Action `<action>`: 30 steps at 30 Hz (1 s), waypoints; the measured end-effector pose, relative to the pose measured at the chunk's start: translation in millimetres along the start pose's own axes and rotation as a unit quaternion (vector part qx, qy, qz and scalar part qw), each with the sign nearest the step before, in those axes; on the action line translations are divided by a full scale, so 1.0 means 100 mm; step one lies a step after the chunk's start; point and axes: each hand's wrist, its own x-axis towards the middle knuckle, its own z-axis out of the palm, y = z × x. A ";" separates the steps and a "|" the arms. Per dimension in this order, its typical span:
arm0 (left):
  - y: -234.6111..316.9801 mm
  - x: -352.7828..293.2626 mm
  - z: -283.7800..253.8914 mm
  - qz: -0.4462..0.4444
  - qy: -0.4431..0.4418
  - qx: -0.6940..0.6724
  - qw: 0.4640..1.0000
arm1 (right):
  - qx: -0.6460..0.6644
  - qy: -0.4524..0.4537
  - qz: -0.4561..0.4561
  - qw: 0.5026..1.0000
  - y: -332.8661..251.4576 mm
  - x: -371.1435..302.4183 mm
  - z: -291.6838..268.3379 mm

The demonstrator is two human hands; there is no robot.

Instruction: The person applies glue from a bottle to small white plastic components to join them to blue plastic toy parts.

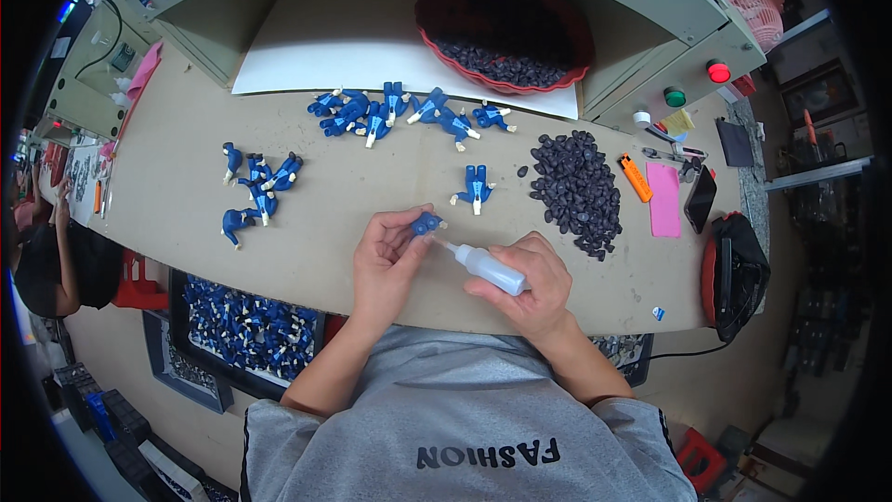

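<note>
My left hand [387, 248] pinches a small blue figure body [426, 222] between thumb and fingers. In my right hand [532, 281] is a white squeeze bottle [492, 270], its thin nozzle tilted toward the figure body; whether the tip touches it I cannot tell. A single blue figure body [475, 188] with pale hands lies just beyond my hands. Farther back more blue figure bodies [376, 119] lie in a loose row, and a smaller group [263, 188] sits to the left. A heap of small dark pieces [578, 191] is on the right.
A red basin [432, 46] of dark pieces stands under the machine hood. At right lie an orange lighter-like object [636, 178], a pink sheet [664, 200], a phone [700, 200] and a black bag [739, 265]. A black tray [179, 316] of blue bodies sits below the table's left edge. Another person [70, 260] works far left.
</note>
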 end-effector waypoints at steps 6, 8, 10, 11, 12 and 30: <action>-0.02 0.00 -0.01 0.004 0.000 -0.001 1.000 | -0.005 -0.008 0.005 1.000 0.00 0.02 0.03; -0.02 0.01 -0.01 0.009 -0.003 0.004 1.000 | -0.006 -0.007 0.005 1.000 0.00 0.01 0.02; -0.03 0.01 -0.01 0.008 -0.002 0.006 1.000 | -0.012 -0.008 0.008 1.000 0.00 -0.01 0.03; -0.03 0.01 -0.01 0.007 -0.002 0.008 1.000 | -0.012 -0.008 0.008 1.000 0.00 0.00 0.02; -0.03 0.00 -0.01 0.007 -0.002 0.007 1.000 | -0.013 -0.010 0.007 1.000 0.00 0.00 0.02; -0.04 0.00 -0.01 0.021 -0.005 0.013 1.000 | -0.019 -0.009 0.011 1.000 -0.05 0.01 0.01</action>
